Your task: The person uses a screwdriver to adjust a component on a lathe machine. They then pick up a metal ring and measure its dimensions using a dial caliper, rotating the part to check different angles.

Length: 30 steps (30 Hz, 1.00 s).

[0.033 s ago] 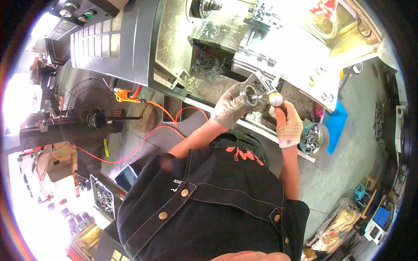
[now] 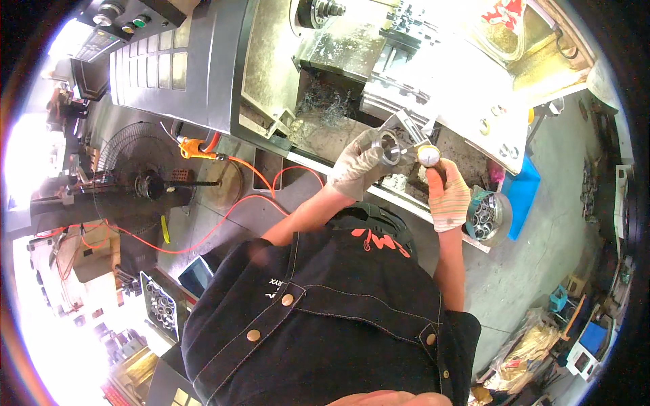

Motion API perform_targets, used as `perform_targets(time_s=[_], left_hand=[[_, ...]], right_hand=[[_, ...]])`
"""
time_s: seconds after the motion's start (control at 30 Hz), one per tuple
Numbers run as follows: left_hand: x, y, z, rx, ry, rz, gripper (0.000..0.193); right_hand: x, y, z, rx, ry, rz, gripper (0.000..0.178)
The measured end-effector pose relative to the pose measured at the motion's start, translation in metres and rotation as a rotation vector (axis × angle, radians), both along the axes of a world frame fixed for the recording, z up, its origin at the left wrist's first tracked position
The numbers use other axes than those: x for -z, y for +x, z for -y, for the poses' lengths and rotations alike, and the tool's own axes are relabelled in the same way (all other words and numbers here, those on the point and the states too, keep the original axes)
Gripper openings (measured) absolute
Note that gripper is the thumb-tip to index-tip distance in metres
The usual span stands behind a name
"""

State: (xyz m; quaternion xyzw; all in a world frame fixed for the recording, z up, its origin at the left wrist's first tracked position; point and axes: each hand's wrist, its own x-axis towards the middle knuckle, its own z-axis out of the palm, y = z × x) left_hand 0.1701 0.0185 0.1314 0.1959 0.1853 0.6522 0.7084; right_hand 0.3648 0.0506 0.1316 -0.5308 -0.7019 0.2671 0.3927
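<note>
My left hand [image 2: 353,170], in a pale work glove, is closed around a shiny metal ring [image 2: 397,150] with its open bore turned upward. My right hand [image 2: 450,201], in a striped glove with orange showing at a finger, grips a dial gauge [image 2: 428,156] with a round white face. The gauge is just right of the ring; I cannot tell whether they touch. An angled, flat metal piece [image 2: 409,127] shows behind both; what supports it is unclear. Both hands are above the front edge of an open lathe.
Inside the machine are a chuck [image 2: 315,12] and metal shavings [image 2: 326,103]. Several rings lie on a white board [image 2: 474,111] to the right. A round tub [image 2: 502,220] of rings is beside a blue bin [image 2: 525,196]. A fan [image 2: 139,172] and orange air hose [image 2: 254,197] are left.
</note>
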Motion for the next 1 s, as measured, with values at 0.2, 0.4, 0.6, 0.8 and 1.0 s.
perform_targets(time_s=[0.2, 0.4, 0.6, 0.8, 1.0], left_hand=[[-0.001, 0.003, 0.005, -0.007, -0.064, -0.035, 0.046], [-0.002, 0.007, 0.002, -0.093, -0.08, -0.237, 0.042], [-0.014, 0.014, 0.006, -0.044, -0.031, -0.188, 0.045], [-0.012, 0.013, 0.003, 0.001, -0.029, -0.227, 0.051], [-0.007, 0.016, 0.002, 0.001, -0.015, -0.177, 0.051]], right_hand=[[-0.018, -0.005, 0.004, 0.056, -0.107, 0.104, 0.038], [-0.017, -0.001, 0.001, 0.101, 0.166, 0.228, 0.031], [-0.026, -0.002, 0.002, 0.125, 0.017, 0.262, 0.027], [-0.03, -0.001, 0.003, 0.152, -0.003, 0.25, 0.023], [-0.028, 0.004, 0.003, 0.118, -0.022, 0.262, 0.025]])
